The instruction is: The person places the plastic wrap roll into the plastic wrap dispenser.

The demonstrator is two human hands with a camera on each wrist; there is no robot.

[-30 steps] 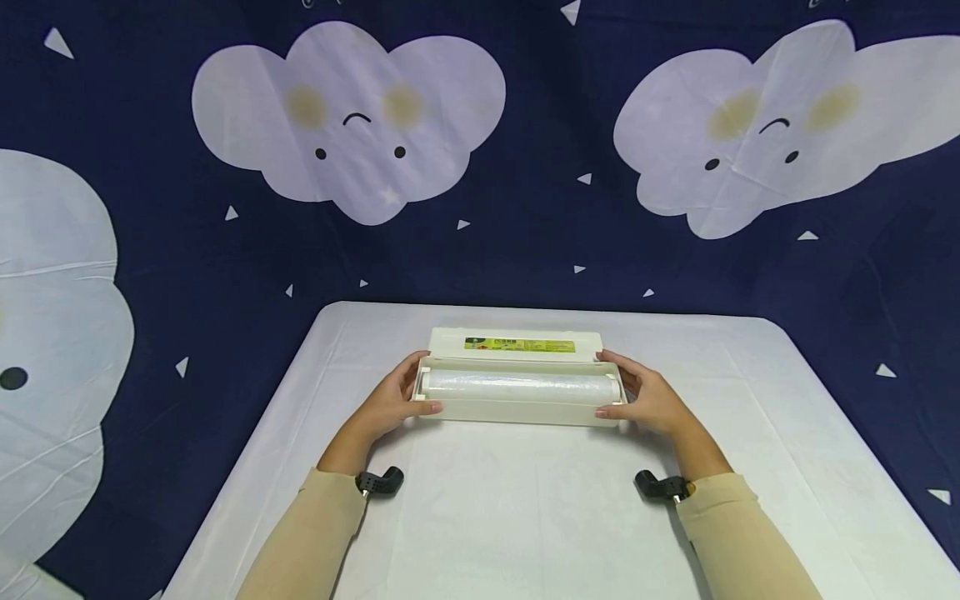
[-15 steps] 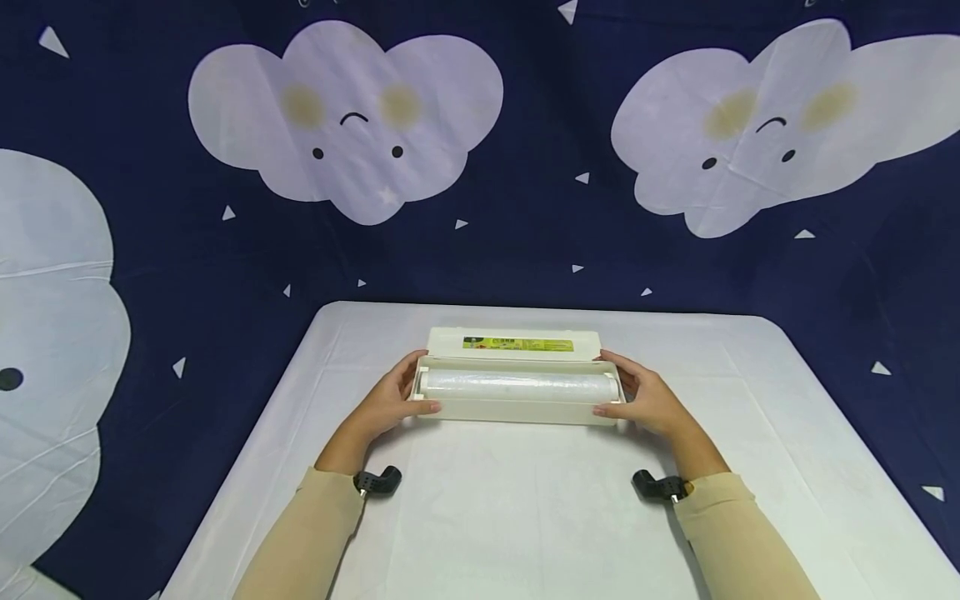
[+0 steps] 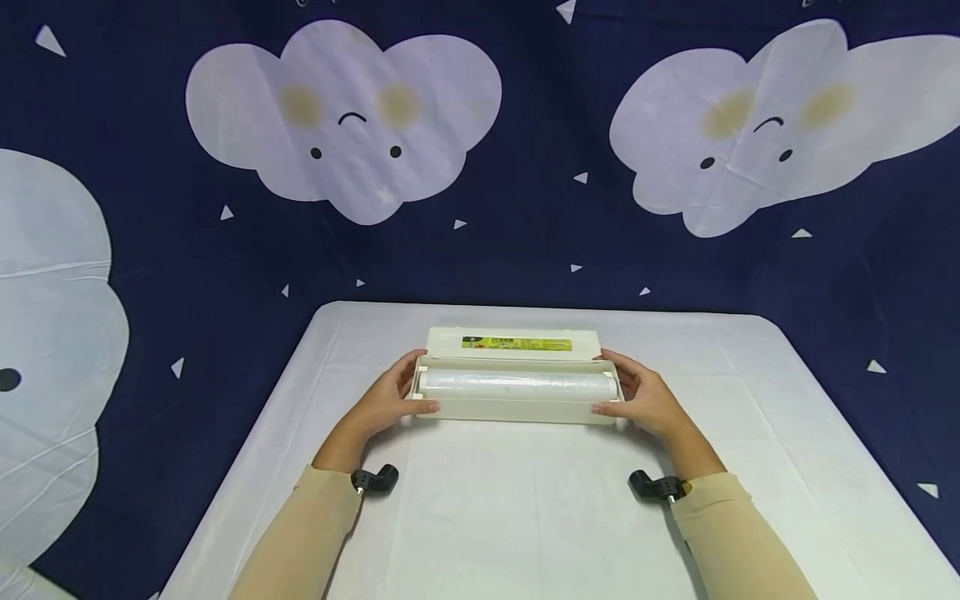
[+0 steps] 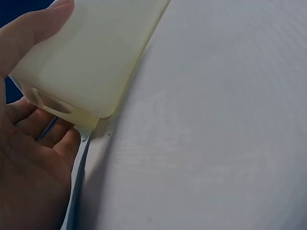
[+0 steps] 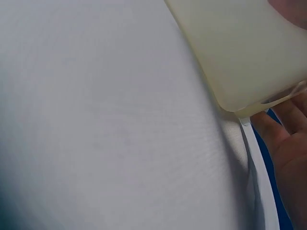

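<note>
A long cream plastic cling film box (image 3: 517, 412) lies across the far part of the table, its lid (image 3: 442, 343) folded back behind it. A yellow-green label (image 3: 517, 343) shows on the lid. Inside the box is a shiny roll of cling film (image 3: 517, 384). The left hand (image 3: 386, 402) grips the box's left end, thumb on the front wall and fingers round the end. At the opposite end the right hand (image 3: 647, 402) holds it the same way. Both wrist views show the box's front wall close up; some fingertips are hidden behind the box.
A white cloth covers the table (image 3: 517, 517), whose rounded far corners show behind the box. Beyond hangs a dark blue curtain (image 3: 540, 275) with cloud faces and small white triangles. A black wrist device (image 3: 377, 479) sits on each forearm near the cuff.
</note>
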